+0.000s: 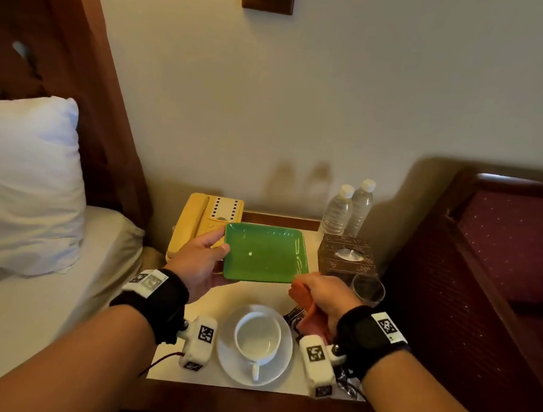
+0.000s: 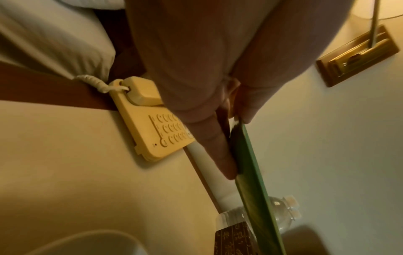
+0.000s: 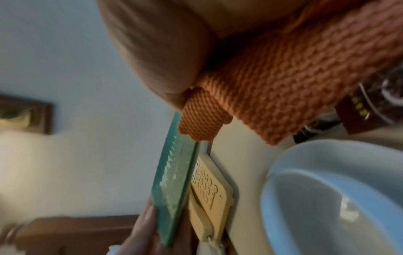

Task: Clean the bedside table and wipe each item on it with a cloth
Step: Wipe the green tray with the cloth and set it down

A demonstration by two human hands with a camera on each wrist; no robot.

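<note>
Wiping green tray (image 1: 266, 254) | left hand (image 1: 196, 263) pinches its edge, lifted | right hand (image 1: 327, 298) clutches orange cloth (image 1: 307, 307) at corner | next: sweep across tray face

Green rect. tray (image 1: 266, 253) tilted above bedside table (image 1: 252, 294), orange knit cloth (image 1: 305, 307) at its near-right corner
</note>
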